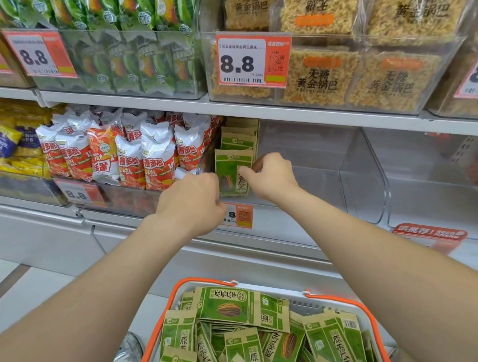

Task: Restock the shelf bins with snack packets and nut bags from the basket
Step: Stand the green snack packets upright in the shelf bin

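An orange-rimmed white basket [362, 309] at the bottom centre holds several green-and-tan nut bags [231, 306]. In the clear shelf bin [350, 174] on the middle shelf, a few of the same bags stand upright at its left end. My right hand [271, 177] pinches the front upright nut bag [232, 169] by its right edge. My left hand [192, 204] is curled at the bag's lower left, by the bin's front wall; its fingers are hidden, so a grip on the bag cannot be seen.
Red-and-white snack packets [128, 157] fill the bin to the left. Green packets [132, 44] and rice-crust packs [334, 36] fill the shelf above. A price tag [240, 215] hangs on the bin front. Another clear bin [441, 187] stands to the right.
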Demonstrator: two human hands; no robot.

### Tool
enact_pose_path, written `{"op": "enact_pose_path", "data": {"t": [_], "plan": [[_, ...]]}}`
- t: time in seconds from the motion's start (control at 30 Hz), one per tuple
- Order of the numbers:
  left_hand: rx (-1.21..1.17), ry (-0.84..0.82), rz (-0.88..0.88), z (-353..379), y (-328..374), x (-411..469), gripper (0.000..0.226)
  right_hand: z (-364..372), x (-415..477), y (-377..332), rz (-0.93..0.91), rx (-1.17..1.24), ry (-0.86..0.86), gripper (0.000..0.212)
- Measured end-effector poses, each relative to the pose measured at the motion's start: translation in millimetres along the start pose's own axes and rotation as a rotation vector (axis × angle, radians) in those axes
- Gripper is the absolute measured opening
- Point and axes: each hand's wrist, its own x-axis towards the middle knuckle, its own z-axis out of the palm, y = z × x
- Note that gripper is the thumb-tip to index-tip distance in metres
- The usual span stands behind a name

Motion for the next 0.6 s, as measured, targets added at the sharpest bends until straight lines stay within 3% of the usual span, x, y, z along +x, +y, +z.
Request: {"op": "enact_pose_path", "data": {"t": [0.23, 0.6], "plan": [[0.026, 0.010, 0.041, 9, 3, 8, 0.012, 17, 27, 4, 0.019, -0.061, 0.088, 0.045], [0.021, 0.022, 0.049, 7, -1, 9, 0.011, 16, 27, 7, 0.032, -0.147, 0.072, 0.058]]}}
